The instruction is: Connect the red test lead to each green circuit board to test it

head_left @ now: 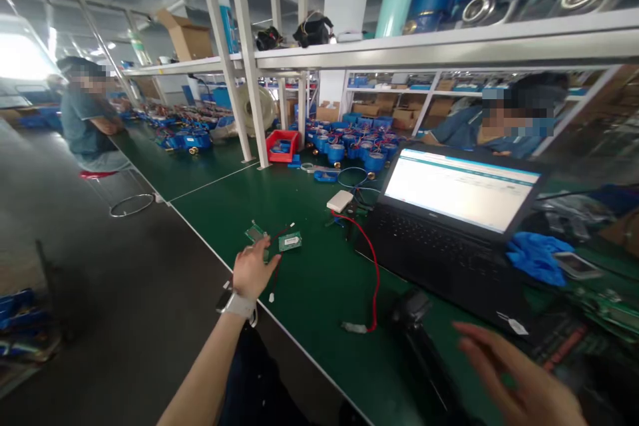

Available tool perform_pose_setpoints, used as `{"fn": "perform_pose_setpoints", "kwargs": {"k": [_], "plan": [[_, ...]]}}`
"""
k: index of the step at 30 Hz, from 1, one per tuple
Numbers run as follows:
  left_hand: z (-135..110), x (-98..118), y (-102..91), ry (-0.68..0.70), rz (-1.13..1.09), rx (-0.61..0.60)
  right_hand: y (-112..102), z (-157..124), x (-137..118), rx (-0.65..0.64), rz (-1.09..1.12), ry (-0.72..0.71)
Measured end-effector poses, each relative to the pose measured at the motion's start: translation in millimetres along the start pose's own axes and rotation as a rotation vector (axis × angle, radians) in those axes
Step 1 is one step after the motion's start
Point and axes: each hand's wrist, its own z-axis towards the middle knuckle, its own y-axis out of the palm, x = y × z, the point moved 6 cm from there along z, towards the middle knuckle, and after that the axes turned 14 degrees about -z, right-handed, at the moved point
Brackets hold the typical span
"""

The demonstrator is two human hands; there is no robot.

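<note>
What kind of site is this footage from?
Likely a factory assembly or test line, perhaps for water meters: a long green workbench, rows of blue meter bodies, small circuit boards by the left hand, and an open laptop.

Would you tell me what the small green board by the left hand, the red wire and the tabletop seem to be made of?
Small green board: looks like rigid circuit-board laminate, with a flat green-coated face. Red wire: a flexible plastic-sheathed lead, judging by its smooth curve. Tabletop: probably a matte green rubber mat, going by its dull, even sheen.
</note>
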Motion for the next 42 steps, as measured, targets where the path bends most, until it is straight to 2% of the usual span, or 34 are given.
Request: {"fn": "perform_pose_setpoints", "kwargs": {"k": [2,3,4,6,8,10,12,15,17,20,22,24,26,30,38,42], "plan": [[20,3,21.4,0.042,-0.005,-0.094,23,4,-73,-0.085,-0.015,-0.257],[29,5,31.6,0.056,-0.02,-0.136,38,6,-99,-0.158,-0.073,-0.317],[36,7,40.3,0.063,-0.041,-0.17,54,8,-118,-0.246,-0.172,-0.347],[47,9,50.9,0.058,-0.102,-0.208,81,13,-134,-0.391,-0.371,-0.319],[50,12,51.1,0.04,-0.191,-0.195,96,19,-133,-0.47,-0.459,-0.266],[45,16,43.9,0.02,-0.319,-0.149,98,24,-126,-0.465,-0.338,-0.207],[30,22,35.4,-0.009,-0.494,-0.105,91,29,-117,-0.387,0.008,-0.106],[-5,32,33.3,-0.09,-0.802,-0.09,76,36,-100,-0.212,0.65,0.131],[-31,40,41.4,-0.167,-0.97,-0.117,68,38,-90,-0.102,0.885,0.256],[-64,53,60.1,-0.298,-1.158,-0.156,55,40,-81,0.05,0.984,0.353],[-83,59,73.2,-0.434,-1.291,-0.158,49,39,-77,0.123,1.076,0.415],[-98,64,84.1,-0.57,-1.386,-0.159,49,37,-74,0.139,1.203,0.486],[-109,68,89.7,-0.632,-1.399,-0.154,53,35,-75,0.071,1.295,0.546],[-121,72,92.1,-0.638,-1.324,-0.147,58,30,-84,-0.108,1.274,0.522],[-125,83,82.4,-0.502,-1.192,-0.114,42,21,-97,0.002,0.853,0.31],[-124,89,79.2,-0.483,-1.161,-0.101,42,19,-99,0.028,0.77,0.265]]}}
